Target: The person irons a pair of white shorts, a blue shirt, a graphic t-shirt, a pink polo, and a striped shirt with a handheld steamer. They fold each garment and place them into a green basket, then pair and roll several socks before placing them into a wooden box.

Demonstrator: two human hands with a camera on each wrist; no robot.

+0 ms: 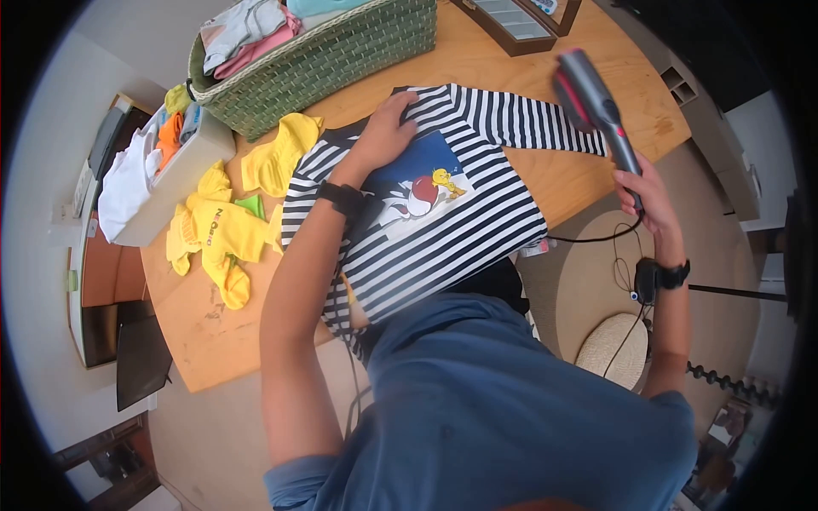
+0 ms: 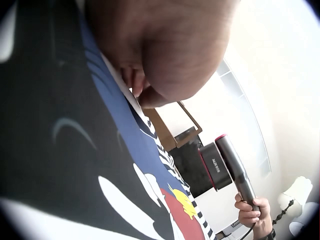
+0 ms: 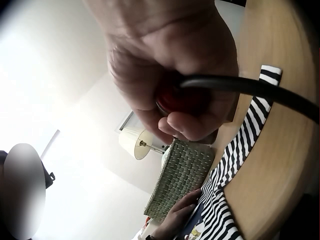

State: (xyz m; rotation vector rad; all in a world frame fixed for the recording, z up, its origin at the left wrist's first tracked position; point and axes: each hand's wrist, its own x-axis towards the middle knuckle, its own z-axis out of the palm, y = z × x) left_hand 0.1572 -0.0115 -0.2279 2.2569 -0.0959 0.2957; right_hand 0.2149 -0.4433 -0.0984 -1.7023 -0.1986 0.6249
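A black-and-white striped long-sleeved shirt point(image 1: 494, 204) with a cartoon print lies spread over the wooden table, its lower part hanging at the front edge by the person's body. My left hand point(image 1: 388, 132) rests on it near the collar; in the left wrist view the thumb and fingertips touch the cloth. My right hand point(image 1: 649, 194) grips the handle of a grey and red handheld garment steamer point(image 1: 596, 95). The steamer's head is raised near the cuff of the outstretched sleeve point(image 1: 545, 123). From the handle's end runs a black cord point(image 3: 235, 86).
Yellow garments point(image 1: 217, 226) lie on the table point(image 1: 192, 341) at the left. Behind the shirt stands a green woven basket point(image 1: 324, 68) of clothes, beside a white bin point(image 1: 141, 217) with more clothes. A brown compartment box point(image 1: 511, 25) sits at the back.
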